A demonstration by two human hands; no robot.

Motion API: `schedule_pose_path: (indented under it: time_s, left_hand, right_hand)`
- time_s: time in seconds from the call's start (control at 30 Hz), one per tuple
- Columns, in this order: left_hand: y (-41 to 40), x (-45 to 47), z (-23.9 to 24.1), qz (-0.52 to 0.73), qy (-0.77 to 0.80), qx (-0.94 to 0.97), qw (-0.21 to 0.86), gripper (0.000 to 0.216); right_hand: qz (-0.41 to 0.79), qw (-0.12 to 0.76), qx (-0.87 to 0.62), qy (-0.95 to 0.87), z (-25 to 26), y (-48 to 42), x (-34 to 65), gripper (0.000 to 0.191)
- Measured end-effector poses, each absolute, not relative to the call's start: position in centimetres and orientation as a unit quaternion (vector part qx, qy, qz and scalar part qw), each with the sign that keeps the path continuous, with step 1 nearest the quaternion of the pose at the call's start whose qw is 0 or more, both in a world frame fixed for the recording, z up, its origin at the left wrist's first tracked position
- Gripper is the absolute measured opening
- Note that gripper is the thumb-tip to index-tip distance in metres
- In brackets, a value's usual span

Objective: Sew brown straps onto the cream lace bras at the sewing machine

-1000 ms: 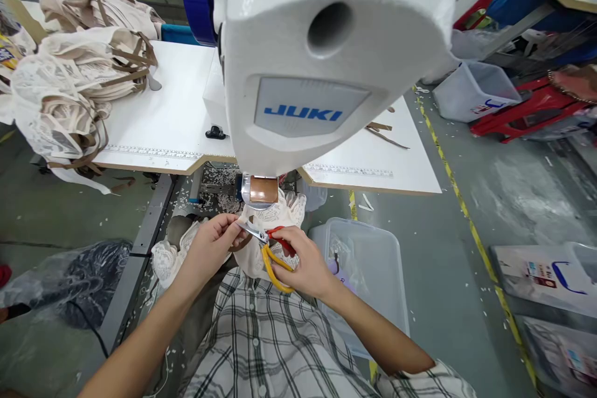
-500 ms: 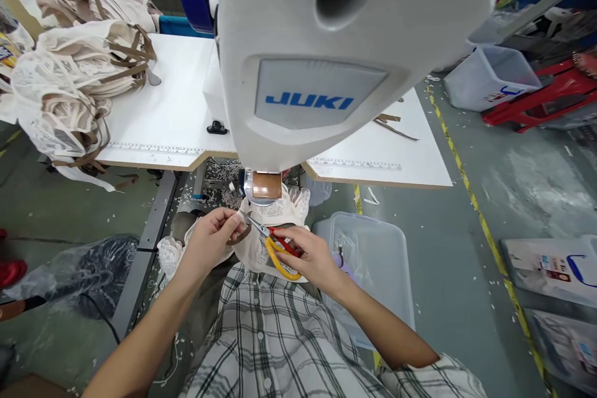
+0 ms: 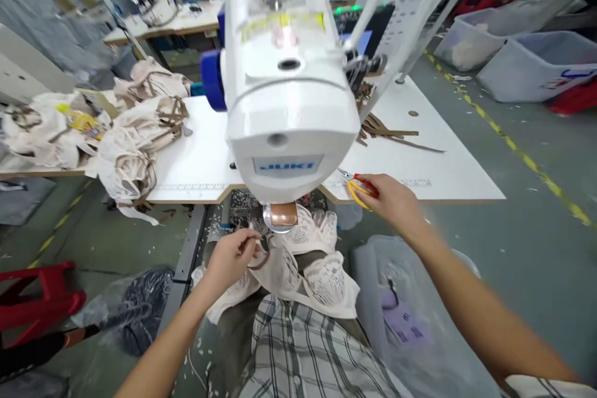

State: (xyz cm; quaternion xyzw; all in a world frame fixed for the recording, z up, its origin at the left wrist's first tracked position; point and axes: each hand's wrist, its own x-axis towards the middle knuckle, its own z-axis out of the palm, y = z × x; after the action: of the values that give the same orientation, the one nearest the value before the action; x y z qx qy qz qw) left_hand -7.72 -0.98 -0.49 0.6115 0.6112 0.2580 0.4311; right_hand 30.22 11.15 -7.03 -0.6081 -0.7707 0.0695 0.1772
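My right hand (image 3: pixel 394 199) is closed round the handles of a pair of scissors (image 3: pixel 357 193) with red and yellow grips. Their blades point left over the front edge of the white table, right of the sewing machine (image 3: pixel 293 130). Below the machine's head, my left hand (image 3: pixel 236 255) pinches the edge of a cream lace bra (image 3: pixel 326 286) by a brown strap. The bra lies across my lap, with more lace fabric bunched under the machine. What exactly sits between my left fingertips is hidden.
Piled bras (image 3: pixel 130 155) with brown straps cover the table's left side. Brown strips (image 3: pixel 387 130) lie on the right. A clear plastic bin (image 3: pixel 373 317) stands beside my right leg. A red stool (image 3: pixel 41 298) is on the floor at left.
My right hand has carried the scissors away from the bra, up and right to the table edge. My left hand stays at the bra. The head view has tilted up.
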Motion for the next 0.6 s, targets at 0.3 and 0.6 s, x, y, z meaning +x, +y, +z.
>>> schedule_pose_path:
  time_s: [0.3,0.6]
  left_hand:
    - [-0.5,-7.1,0.0,0.191,0.578,0.749,0.261,0.024]
    - [-2.4,-0.3,0.3,0.213,0.548,0.771,0.246,0.031]
  right_hand:
    - [0.381,0.251,-0.418,-0.786,-5.1,4.3,22.3,0.030]
    - [0.600,0.358,-0.332,-0.634,-5.8,-1.2,17.0,0.062]
